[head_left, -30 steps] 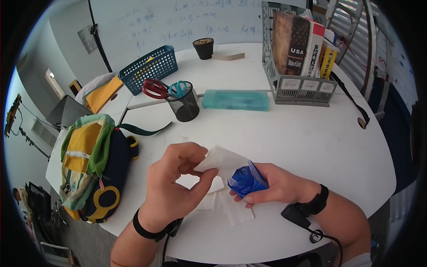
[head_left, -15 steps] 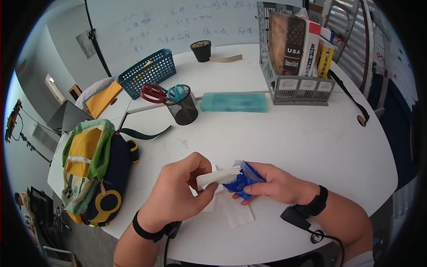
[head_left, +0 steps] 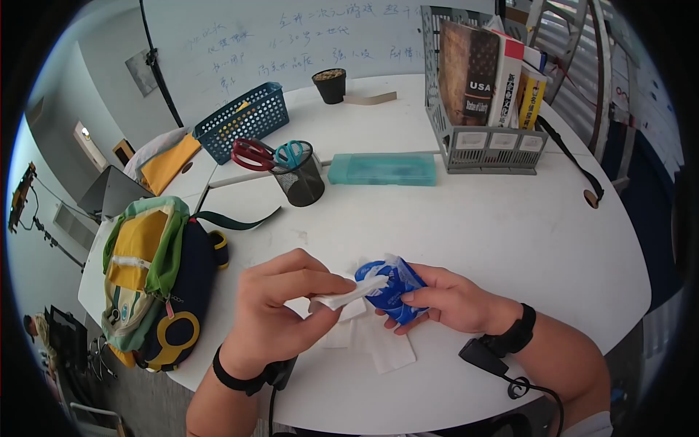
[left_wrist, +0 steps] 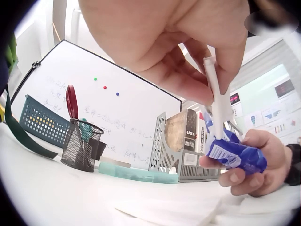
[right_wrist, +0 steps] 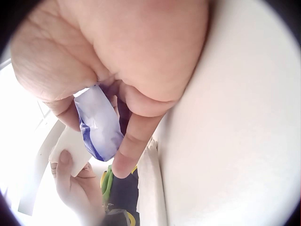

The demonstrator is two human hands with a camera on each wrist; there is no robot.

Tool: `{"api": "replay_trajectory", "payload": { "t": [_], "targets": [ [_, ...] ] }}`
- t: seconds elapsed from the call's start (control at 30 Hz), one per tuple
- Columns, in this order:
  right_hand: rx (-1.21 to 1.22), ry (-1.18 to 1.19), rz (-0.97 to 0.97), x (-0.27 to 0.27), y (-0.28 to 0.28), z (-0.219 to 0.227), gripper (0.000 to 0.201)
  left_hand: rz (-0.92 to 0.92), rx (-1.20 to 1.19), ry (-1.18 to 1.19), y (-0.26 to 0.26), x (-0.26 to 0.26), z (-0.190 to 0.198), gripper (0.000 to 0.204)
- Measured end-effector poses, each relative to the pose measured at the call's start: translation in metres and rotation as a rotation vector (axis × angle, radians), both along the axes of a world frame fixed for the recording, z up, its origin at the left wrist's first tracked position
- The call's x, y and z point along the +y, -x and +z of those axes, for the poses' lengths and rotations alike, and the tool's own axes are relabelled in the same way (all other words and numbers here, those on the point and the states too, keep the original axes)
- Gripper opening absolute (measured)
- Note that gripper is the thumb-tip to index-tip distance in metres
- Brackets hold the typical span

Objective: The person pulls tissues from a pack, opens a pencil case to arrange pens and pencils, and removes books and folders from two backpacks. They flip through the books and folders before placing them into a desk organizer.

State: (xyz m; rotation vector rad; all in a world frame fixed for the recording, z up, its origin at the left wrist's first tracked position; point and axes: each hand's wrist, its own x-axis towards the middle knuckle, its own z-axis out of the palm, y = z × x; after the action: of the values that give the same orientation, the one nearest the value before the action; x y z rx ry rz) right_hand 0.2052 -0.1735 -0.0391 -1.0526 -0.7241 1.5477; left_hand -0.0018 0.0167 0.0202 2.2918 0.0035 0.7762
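Note:
Between the thumb and fingers of my left hand (head_left: 280,313) is a folded white tissue (head_left: 341,297), pinched into a narrow strip. Its far end overlaps the opening of a blue plastic tissue packet (head_left: 399,297), and in the left wrist view the tissue (left_wrist: 220,108) reaches down to the packet (left_wrist: 237,155). My right hand (head_left: 466,300) grips the packet from the right, thumb on the near side and fingers beneath. Several white tissues (head_left: 387,351) lie on the table under both hands. The packet's inside is mostly hidden.
A backpack (head_left: 145,247) lies at the left with its strap on the table. Behind stand a mesh pen cup (head_left: 300,182) with scissors, a teal case (head_left: 382,169), a blue basket (head_left: 240,120), a plant pot (head_left: 330,87) and a grey rack (head_left: 495,149) of books.
The tissue went from a broad raised sheet to a narrow strip lowered to the packet's mouth. My left hand has shifted slightly left and the packet has turned a little in my right hand.

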Motion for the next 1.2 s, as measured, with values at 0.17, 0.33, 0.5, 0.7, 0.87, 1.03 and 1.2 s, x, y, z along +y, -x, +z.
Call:
{"api": "replay_trajectory", "payload": {
  "t": [0.17, 0.33, 0.5, 0.7, 0.87, 1.03, 1.2],
  "targets": [
    [-0.084, -0.053, 0.029, -0.001, 0.001, 0.0, 0.057, 0.093, 0.085, -0.028, -0.005, -0.01, -0.009, 0.029],
    [-0.202, -0.115, 0.057, 0.0, 0.005, 0.0, 0.071, 0.155, 0.25, 0.165, -0.006, -0.013, -0.004, 0.023],
    [-0.251, -0.073, 0.083, 0.002, 0.003, 0.001, 0.073, 0.146, 0.137, 0.297, -0.007, -0.015, -0.003, 0.016],
    [-0.367, -0.131, 0.111, 0.001, 0.002, 0.0, 0.073, 0.154, 0.274, 0.29, -0.007, -0.015, -0.002, 0.012],
    [-0.336, -0.15, 0.077, 0.001, 0.003, 0.0, 0.07, 0.164, 0.321, 0.495, -0.012, -0.023, -0.007, 0.007],
    [-0.359, -0.137, 0.1, 0.002, 0.003, -0.001, 0.064, 0.081, 0.262, 0.32, -0.014, -0.024, -0.016, 0.012],
    [-0.284, -0.119, 0.137, 0.001, 0.011, 0.002, 0.062, 0.068, 0.249, 0.086, -0.013, -0.035, -0.009, 0.016]
  ]
}}
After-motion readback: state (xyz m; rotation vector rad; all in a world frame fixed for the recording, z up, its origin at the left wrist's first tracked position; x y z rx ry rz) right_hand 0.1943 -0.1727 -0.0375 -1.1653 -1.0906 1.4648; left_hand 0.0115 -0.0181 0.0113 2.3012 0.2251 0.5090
